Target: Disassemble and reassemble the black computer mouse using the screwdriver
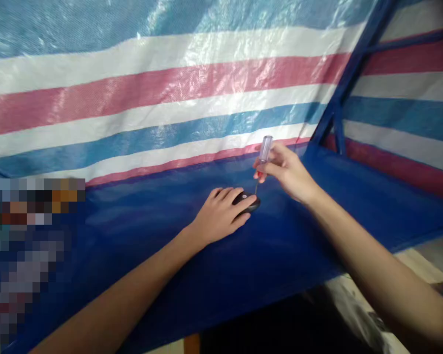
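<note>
A small black computer mouse (248,200) lies on a blue table top (280,246). My left hand (219,215) rests over the mouse with its fingers curled round it, holding it down. My right hand (286,169) pinches a screwdriver (263,160) with a clear handle, held upright. The thin shaft points down and its tip meets the mouse's top. Part of the mouse is hidden under my left fingers.
A striped blue, white and pink tarp (170,88) hangs as a wall behind the table and on the right. A blue metal frame post (339,98) stands at the back right corner. A blurred patch (29,255) covers the left side.
</note>
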Motion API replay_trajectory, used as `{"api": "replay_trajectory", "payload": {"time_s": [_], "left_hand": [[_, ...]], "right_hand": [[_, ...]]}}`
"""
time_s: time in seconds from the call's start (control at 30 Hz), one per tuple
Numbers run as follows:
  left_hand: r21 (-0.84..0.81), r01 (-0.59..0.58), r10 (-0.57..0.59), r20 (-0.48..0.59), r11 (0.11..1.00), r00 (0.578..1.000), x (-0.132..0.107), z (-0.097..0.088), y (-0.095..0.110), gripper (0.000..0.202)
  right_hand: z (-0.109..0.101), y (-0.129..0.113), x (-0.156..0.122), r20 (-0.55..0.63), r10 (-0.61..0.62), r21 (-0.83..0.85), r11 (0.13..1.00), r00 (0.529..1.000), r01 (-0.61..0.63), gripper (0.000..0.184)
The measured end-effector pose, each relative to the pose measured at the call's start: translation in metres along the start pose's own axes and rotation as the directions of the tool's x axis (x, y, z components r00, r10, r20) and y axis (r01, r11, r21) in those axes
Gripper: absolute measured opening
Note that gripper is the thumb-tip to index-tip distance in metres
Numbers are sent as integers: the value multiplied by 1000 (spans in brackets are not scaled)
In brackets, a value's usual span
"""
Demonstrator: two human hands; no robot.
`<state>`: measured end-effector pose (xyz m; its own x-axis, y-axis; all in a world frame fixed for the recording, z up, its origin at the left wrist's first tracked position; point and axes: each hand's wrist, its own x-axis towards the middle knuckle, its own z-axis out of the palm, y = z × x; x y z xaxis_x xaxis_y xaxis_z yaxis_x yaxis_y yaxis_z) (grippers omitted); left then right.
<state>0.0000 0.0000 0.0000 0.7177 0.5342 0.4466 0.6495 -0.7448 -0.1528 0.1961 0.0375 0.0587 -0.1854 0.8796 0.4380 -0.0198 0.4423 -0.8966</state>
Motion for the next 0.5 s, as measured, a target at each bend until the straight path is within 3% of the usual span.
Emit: {"api": "replay_trajectory", "payload": {"time_s": [0.13, 0.27, 0.5], "left_hand": [[-45, 29, -29, -9, 999, 1000, 2, 1, 0, 39], [-99, 67, -69, -19, 993, 997, 3, 2, 0, 40], [-78, 40, -42, -27, 996, 999, 4, 2, 1, 39]], "right_hand": [[-3, 1, 0, 7, -6, -5, 1000, 1000, 6, 28], [-2, 0, -2, 91, 24, -38, 999, 996, -21, 22], [0, -1, -4, 191, 61, -75, 996, 980, -48, 23]]}}
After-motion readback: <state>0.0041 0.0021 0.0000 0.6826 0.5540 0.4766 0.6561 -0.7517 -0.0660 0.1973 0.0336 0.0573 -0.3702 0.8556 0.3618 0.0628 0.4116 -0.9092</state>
